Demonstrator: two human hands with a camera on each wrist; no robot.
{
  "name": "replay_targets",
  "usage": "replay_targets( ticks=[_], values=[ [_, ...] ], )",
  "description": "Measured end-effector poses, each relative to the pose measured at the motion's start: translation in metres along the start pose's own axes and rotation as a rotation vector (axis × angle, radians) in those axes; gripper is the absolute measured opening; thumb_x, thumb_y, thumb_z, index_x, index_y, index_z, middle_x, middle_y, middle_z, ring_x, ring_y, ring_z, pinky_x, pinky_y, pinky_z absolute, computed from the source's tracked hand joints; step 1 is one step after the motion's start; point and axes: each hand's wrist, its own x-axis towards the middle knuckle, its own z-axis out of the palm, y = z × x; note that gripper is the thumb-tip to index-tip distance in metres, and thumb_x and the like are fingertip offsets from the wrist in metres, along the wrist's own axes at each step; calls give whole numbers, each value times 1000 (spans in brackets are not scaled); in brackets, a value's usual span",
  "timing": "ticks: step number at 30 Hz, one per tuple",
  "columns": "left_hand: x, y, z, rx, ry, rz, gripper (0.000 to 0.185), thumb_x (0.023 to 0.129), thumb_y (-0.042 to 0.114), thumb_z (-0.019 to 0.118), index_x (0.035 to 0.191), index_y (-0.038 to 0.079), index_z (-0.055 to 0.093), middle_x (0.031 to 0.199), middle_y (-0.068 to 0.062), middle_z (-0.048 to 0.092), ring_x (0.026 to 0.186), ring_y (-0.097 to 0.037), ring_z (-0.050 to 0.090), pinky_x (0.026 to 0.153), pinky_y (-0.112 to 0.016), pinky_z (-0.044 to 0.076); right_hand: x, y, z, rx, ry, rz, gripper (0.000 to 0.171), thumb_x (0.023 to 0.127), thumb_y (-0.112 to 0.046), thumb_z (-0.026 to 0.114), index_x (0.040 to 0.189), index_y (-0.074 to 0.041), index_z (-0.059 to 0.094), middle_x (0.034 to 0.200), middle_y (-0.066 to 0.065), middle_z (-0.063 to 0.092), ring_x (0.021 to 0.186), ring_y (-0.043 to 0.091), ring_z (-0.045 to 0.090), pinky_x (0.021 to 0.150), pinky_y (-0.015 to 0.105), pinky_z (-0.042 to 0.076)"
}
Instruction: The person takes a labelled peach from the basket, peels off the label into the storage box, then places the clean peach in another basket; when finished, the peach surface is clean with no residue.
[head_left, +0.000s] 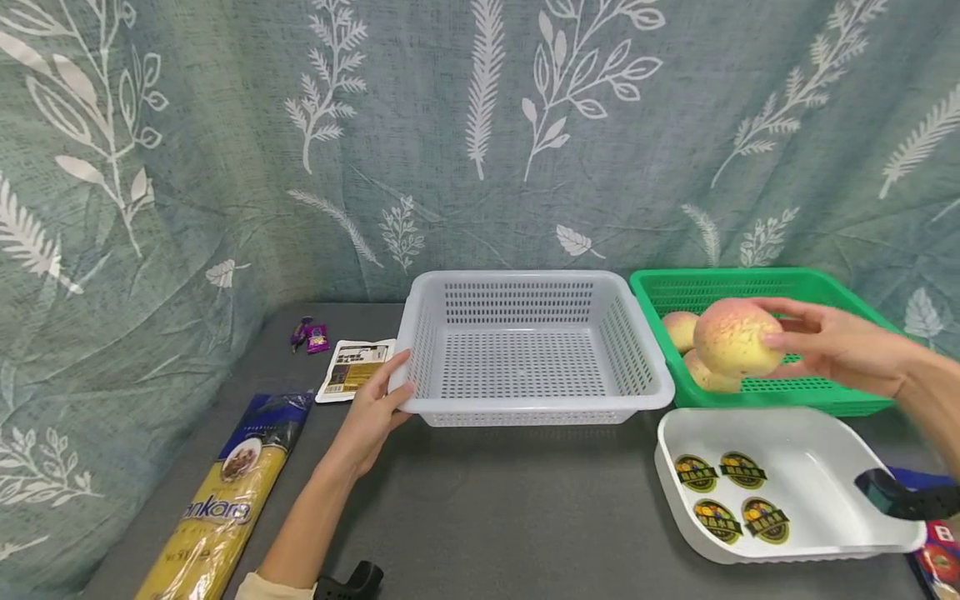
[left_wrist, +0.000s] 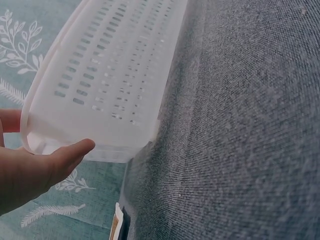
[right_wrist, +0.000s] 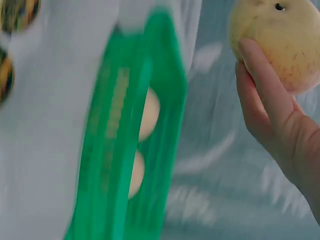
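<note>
My right hand (head_left: 825,342) holds a yellow-pink peach (head_left: 737,337) in the air above the left part of the green basket (head_left: 840,292); the right wrist view shows the fingers (right_wrist: 260,85) curled round the peach (right_wrist: 280,40). Two more peaches (head_left: 678,329) lie in that green basket (right_wrist: 150,150). My left hand (head_left: 378,408) grips the near-left corner of the empty white perforated basket (head_left: 525,287), thumb over the rim. In the left wrist view the thumb (left_wrist: 65,155) touches the white basket's (left_wrist: 110,75) corner.
A white plastic tray (head_left: 817,475) with round stickers lies at the front right. A spaghetti packet (head_left: 217,500), a flat sachet (head_left: 352,367) and a small purple wrapper (head_left: 311,335) lie on the grey table (head_left: 487,508) at the left. A leaf-print curtain hangs behind.
</note>
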Motion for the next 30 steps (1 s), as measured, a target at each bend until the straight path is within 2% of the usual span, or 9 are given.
replay_targets(
  ticks=[3, 7, 9, 11, 13, 16, 19, 23, 30],
  values=[
    [-1, 0, 0, 1, 1, -1, 51, 103, 2, 31, 152, 6, 16, 152, -20, 21, 131, -37, 31, 105, -54, 29, 3, 8, -30, -68, 89, 85, 65, 102, -12, 45, 152, -10, 4, 129, 3, 40, 101, 8, 59, 88, 49, 49],
    [-1, -1, 1, 3, 0, -2, 51, 103, 3, 31, 152, 5, 16, 152, -21, 20, 132, -36, 30, 105, -55, 28, 6, 26, -57, -144, 109, 180, 77, 103, -20, 46, 149, 1, -11, 140, 27, 22, 95, 6, 58, 92, 51, 45],
    [-1, -1, 2, 4, -2, -3, 51, 103, 3, 31, 152, 5, 16, 152, -21, 19, 132, -37, 30, 105, -55, 28, 8, 37, -67, -172, 92, 215, 80, 102, -21, 47, 147, 4, -14, 143, 37, 10, 100, 14, 58, 93, 52, 44],
    [0, -1, 2, 4, -3, 0, 51, 103, 2, 31, 152, 5, 16, 152, -21, 20, 132, -37, 30, 105, -55, 28, 9, 46, -74, -194, 56, 254, 82, 102, -23, 47, 146, 6, -16, 144, 41, 2, 109, 29, 55, 93, 52, 44],
    [0, 0, 2, 6, -2, 4, 51, 103, 2, 31, 152, 5, 16, 151, -21, 21, 132, -37, 31, 105, -55, 29, 11, 54, -80, -210, 15, 298, 84, 102, -25, 46, 144, 8, -18, 143, 43, -1, 119, 46, 45, 94, 51, 44],
    [1, 1, 2, 2, -3, 8, 51, 103, 2, 31, 152, 5, 17, 151, -21, 21, 131, -37, 30, 105, -54, 29, 13, 63, -85, -221, -64, 357, 84, 102, -28, 45, 143, 11, -17, 144, 43, -5, 129, 57, 21, 97, 50, 42],
    [0, 1, 2, -2, -6, 5, 51, 103, 2, 30, 152, 5, 16, 151, -21, 21, 132, -37, 30, 105, -55, 28, 16, 69, -88, -207, -118, 392, 82, 102, -28, 45, 144, 12, -13, 144, 43, -7, 131, 58, 10, 100, 51, 37],
    [0, 0, 1, -3, -4, 5, 51, 103, 2, 31, 152, 5, 16, 151, -22, 21, 132, -37, 29, 105, -55, 27, 21, 70, -87, -205, -143, 416, 82, 101, -27, 49, 146, 11, -8, 145, 41, -8, 131, 57, 8, 103, 52, 34],
    [0, 0, 2, -5, -7, 24, 50, 103, 2, 31, 151, 4, 16, 152, -22, 19, 133, -37, 28, 106, -55, 25, 30, 70, -81, -252, -156, 454, 88, 99, -29, 52, 145, 12, -10, 143, 42, -13, 131, 57, 5, 106, 55, 26]
  ],
)
